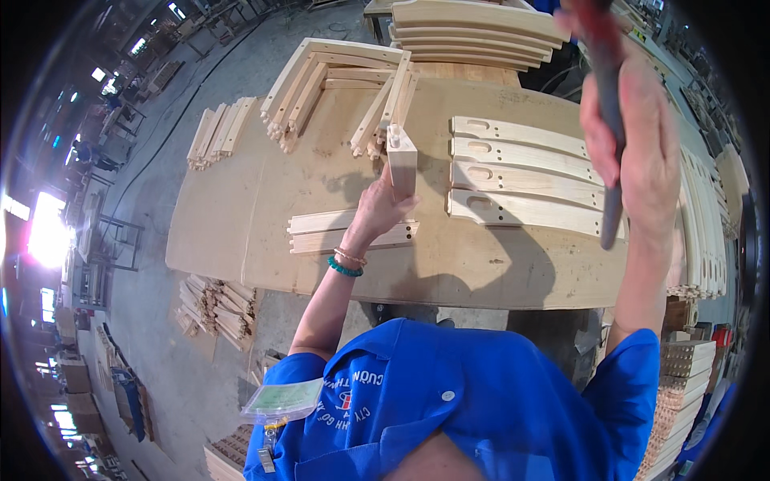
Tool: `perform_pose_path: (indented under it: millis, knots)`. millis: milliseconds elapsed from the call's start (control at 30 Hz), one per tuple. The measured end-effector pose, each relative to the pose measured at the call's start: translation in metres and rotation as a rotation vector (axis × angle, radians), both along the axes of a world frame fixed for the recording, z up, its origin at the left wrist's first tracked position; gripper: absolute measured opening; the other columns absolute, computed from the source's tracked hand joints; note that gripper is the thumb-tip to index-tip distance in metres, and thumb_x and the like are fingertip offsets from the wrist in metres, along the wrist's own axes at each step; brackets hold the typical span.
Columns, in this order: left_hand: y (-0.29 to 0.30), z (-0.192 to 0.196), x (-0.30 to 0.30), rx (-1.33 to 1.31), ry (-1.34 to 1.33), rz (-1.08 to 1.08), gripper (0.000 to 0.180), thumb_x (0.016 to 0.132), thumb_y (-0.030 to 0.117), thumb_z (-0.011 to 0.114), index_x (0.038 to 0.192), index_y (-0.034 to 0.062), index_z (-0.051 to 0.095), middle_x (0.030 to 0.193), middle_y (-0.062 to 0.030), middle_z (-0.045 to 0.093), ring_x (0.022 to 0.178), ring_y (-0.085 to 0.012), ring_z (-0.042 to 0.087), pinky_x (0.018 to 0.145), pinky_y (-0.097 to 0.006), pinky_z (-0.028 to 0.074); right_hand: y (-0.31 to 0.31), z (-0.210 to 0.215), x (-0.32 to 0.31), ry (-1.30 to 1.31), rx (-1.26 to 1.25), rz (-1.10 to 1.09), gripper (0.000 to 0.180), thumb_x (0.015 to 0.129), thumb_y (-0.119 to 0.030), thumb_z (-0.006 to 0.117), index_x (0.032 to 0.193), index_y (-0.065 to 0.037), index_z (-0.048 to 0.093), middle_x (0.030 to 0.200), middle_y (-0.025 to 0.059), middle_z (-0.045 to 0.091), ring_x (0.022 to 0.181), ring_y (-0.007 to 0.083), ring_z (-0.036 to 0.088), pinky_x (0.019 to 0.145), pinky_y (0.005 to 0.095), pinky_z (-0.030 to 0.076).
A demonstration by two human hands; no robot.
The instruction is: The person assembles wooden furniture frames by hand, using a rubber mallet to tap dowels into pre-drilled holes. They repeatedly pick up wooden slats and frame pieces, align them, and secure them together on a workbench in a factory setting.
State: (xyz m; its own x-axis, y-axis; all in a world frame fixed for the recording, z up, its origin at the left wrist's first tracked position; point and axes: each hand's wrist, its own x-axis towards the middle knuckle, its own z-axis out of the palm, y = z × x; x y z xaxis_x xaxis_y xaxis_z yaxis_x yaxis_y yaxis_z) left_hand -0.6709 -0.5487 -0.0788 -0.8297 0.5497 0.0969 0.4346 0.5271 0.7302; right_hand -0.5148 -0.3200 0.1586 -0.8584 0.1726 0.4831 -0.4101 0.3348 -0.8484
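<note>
My left hand (377, 210) is closed around a pale wooden rail (403, 172), which it holds up on end above the table. A small round dowel (394, 138) sticks out of the rail's top end. Raised at the right, my right hand (646, 140) grips a hammer (607, 72) by its dark handle. The hammer's reddish upper end is blurred and partly cut off by the frame's edge. Beneath my left hand, two short wooden slats (321, 231) lie side by side. To the right lie several curved boards (521, 172) with oval slots and small dark holes.
Joined wooden frames (309, 80) stand at the far left of the table (241, 240), beside several short slats (222, 132). Curved boards are stacked (477, 36) at the back. More slotted boards (702, 228) stand at the right. Bundled wooden pieces (216, 309) lie on the floor at left.
</note>
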Motion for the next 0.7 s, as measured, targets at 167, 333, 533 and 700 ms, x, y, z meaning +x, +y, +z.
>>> perform_pose_path:
  millis: [167,333,533,700]
  knots:
    - [0.000,0.001,0.003,-0.031,0.066,0.023,0.077,0.077,0.027,0.074,0.139,0.0103,0.031,0.101,-0.0202,0.066,0.095,-0.0396,0.063,0.079,-0.048,0.051,-0.016,-0.077,-0.050,-0.034,0.359,0.077,0.037,0.099,-0.039,0.050,0.103,-0.003,0.059,0.066,-0.0006,0.049,0.059,0.0109,0.050,0.053,0.0281,0.042]
    - [-0.008,0.006,0.006,-0.002,-0.028,-0.024,0.070,0.078,0.026,0.074,0.136,0.0110,0.037,0.099,-0.0179,0.067,0.093,-0.0390,0.063,0.080,-0.045,0.050,-0.022,-0.025,-0.046,-0.332,0.302,0.076,0.038,0.100,-0.041,0.047,0.098,-0.005,0.056,0.066,-0.0017,0.049,0.056,0.0081,0.047,0.049,0.0239,0.039]
    - [-0.016,-0.007,0.001,0.115,-0.003,-0.017,0.039,0.079,0.028,0.076,0.107,0.0057,0.060,0.094,-0.0091,0.069,0.086,-0.0209,0.066,0.077,-0.035,0.050,-0.042,0.003,-0.035,0.351,0.255,0.008,0.037,0.100,-0.040,0.045,0.106,-0.005,0.055,0.065,0.0003,0.049,0.053,0.0086,0.046,0.046,0.0224,0.037]
    - [-0.023,-0.017,-0.005,0.097,-0.014,-0.147,0.069,0.078,0.029,0.077,0.134,0.0108,0.041,0.103,-0.0151,0.068,0.099,-0.0337,0.065,0.083,-0.043,0.050,-0.030,-0.094,-0.044,-0.276,0.416,0.063,0.033,0.100,-0.034,0.044,0.107,-0.004,0.057,0.070,0.0078,0.053,0.062,0.0164,0.051,0.056,0.0284,0.040]
